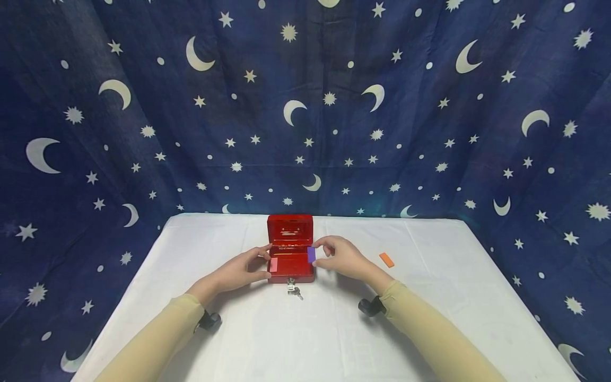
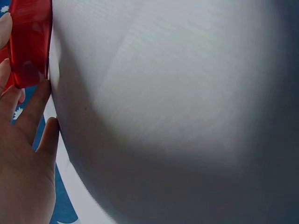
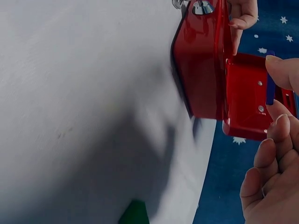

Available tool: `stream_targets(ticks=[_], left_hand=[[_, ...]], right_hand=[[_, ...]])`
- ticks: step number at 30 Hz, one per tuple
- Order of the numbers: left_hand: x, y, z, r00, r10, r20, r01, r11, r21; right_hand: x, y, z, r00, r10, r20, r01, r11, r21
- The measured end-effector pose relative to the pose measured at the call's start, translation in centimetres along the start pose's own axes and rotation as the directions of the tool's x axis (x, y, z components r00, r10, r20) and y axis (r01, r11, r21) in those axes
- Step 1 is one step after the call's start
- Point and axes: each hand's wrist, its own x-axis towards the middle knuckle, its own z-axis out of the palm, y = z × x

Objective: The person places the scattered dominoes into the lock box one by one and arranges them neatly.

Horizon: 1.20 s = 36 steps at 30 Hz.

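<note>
A red metal cash box (image 1: pixel 291 278) stands on the white table with its lid (image 1: pixel 290 223) raised. My left hand (image 1: pixel 238 269) grips the box's left side, thumb near the front corner and fingers toward the back. Just inside that side shows a pink block (image 1: pixel 274 265); whether it lies loose or leans on the wall I cannot tell. My right hand (image 1: pixel 345 259) pinches a purple block (image 1: pixel 312 254) between thumb and index finger, over the box's right edge. Seen edge-on, the block (image 3: pixel 270 84) looks like a thin bar in the right wrist view.
Keys (image 1: pixel 298 292) hang from the lock (image 1: pixel 290 284) at the box's front. An orange block (image 1: pixel 386 259) lies on the table to the right. At the bottom of the right wrist view is a green piece (image 3: pixel 134 213). A dark blue star-patterned curtain (image 1: pixel 334 127) hangs behind the table.
</note>
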Motion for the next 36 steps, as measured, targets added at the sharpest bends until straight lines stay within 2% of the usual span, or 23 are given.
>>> stream_targets(ticks=[5,14,21,31,36], left_hand=[[0.0,0.0,0.0,1.0,-0.006,0.0,0.006,1.0,-0.005],[0.1,0.0,0.1,1.0,-0.009,-0.008,0.009,1.0,0.011],[0.1,0.0,0.0,1.0,-0.008,-0.004,0.008,1.0,0.012],[0.0,0.0,0.0,1.0,-0.003,0.007,0.003,1.0,-0.006],[0.0,-0.1,0.0,1.0,0.023,0.004,-0.023,1.0,-0.007]], right_hand=[[0.8,-0.5,0.7,1.0,-0.024,0.009,0.024,0.999,-0.023],[1.9,-1.4,1.8,1.0,-0.009,0.03,0.011,0.998,-0.06],[2.8,-2.1,2.6,0.999,-0.031,0.038,0.035,0.995,-0.093],[3.5,-2.9,4.0,0.998,0.006,0.062,0.004,0.987,-0.163],[4.0,-3.2,4.5,0.998,0.016,0.065,-0.002,0.977,-0.214]])
